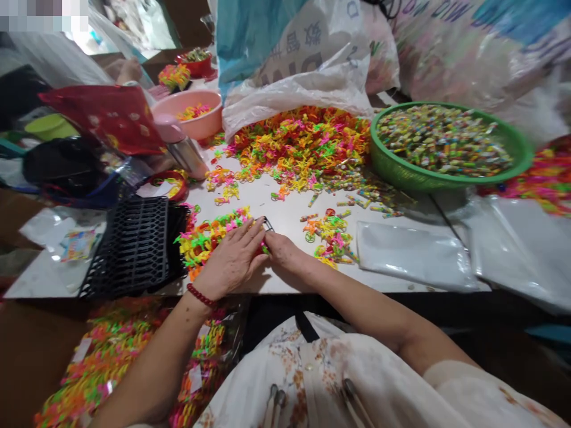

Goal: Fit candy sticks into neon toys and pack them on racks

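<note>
My left hand [234,258], a dark red bead bracelet at its wrist, lies palm down with stretched fingers on a row of small bright plastic pieces [198,244]. These are yellow, green, pink and orange and seem set on a black plastic rack, whose dark end [267,224] shows between my hands. My right hand [283,248] is closed around that right end, its fingertips mostly hidden. Close to its right is a small loose pile of coloured pieces and wrapped sticks [332,238].
Black lattice racks [134,238] are stacked at left. Behind lies a big heap of coloured pieces [303,145], spilling from a white sack [294,89]. A green basin [450,178] holds wrapped sticks. Clear plastic bags [414,252] lie at right. A pink basin [209,116] and a flask [185,151] stand back left.
</note>
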Action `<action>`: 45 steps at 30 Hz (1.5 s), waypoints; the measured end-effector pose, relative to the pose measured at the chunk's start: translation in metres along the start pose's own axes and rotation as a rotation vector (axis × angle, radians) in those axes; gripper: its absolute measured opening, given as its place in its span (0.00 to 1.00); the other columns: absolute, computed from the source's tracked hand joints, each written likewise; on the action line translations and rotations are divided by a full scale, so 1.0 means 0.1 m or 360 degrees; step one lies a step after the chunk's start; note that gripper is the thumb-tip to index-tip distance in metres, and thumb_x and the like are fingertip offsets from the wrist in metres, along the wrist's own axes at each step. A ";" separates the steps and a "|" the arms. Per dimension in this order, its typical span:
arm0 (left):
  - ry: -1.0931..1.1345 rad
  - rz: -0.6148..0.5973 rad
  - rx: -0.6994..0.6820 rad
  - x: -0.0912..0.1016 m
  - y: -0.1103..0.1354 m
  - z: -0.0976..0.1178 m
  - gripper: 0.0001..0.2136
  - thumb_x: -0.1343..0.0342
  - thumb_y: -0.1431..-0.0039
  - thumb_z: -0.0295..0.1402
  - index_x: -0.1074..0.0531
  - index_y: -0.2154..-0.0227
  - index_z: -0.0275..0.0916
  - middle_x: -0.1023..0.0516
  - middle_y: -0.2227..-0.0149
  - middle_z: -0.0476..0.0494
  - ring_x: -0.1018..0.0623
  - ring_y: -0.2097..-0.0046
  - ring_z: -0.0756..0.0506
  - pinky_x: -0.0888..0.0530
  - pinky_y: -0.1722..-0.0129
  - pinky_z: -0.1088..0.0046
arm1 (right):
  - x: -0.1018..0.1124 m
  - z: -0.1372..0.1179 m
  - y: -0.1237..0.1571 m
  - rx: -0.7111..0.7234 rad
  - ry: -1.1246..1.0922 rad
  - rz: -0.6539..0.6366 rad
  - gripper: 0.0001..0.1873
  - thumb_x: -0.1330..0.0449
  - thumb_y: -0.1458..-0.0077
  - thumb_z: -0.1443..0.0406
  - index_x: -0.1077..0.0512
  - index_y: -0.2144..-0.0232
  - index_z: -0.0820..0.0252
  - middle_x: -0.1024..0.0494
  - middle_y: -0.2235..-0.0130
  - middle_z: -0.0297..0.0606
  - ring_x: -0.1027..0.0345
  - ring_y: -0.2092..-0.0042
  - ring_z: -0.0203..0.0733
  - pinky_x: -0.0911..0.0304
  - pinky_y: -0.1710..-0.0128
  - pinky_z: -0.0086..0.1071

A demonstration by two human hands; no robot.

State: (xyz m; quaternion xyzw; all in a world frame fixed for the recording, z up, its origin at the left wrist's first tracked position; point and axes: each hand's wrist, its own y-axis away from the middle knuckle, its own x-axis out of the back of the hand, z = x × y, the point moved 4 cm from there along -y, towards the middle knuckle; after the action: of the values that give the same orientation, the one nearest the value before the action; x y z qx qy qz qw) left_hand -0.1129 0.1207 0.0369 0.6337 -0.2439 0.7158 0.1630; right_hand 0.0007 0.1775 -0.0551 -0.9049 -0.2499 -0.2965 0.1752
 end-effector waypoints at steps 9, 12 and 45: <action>-0.0041 0.0058 -0.0079 -0.04 0.02 -0.04 0.28 0.53 0.37 0.47 0.42 0.38 0.40 0.47 0.32 0.36 0.43 0.33 0.37 0.40 0.37 0.52 | 1.04 -0.28 0.73 -0.0057 0.0417 0.0271 0.14 0.45 0.41 0.71 0.32 0.52 0.59 0.29 0.53 0.44 0.34 0.51 0.44 0.37 0.50 0.36; -0.0051 0.0005 -0.0103 -0.02 0.00 -0.06 0.27 0.53 0.37 0.47 0.41 0.38 0.41 0.46 0.33 0.37 0.42 0.33 0.38 0.37 0.38 0.54 | 1.47 -0.10 1.26 -0.0394 0.0740 0.0443 0.10 0.48 0.40 0.70 0.30 0.57 0.60 0.30 0.55 0.45 0.32 0.54 0.45 0.35 0.54 0.37; 0.0012 -0.0026 0.0183 -0.06 -0.16 -0.20 0.28 0.65 0.31 0.41 0.55 0.33 0.32 0.51 0.31 0.33 0.50 0.31 0.42 0.49 0.33 0.58 | 0.32 0.04 -0.32 -0.0305 0.0093 0.0029 0.07 0.43 0.45 0.66 0.28 0.62 0.60 0.22 0.65 0.35 0.34 0.65 0.38 0.43 0.65 0.27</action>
State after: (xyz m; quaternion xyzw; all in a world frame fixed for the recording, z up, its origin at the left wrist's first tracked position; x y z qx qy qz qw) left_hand -0.1202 0.1458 0.0316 0.6413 -0.1966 0.7296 0.1331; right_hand 0.0075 0.2168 -0.0329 -0.9108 -0.2071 -0.3436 0.0978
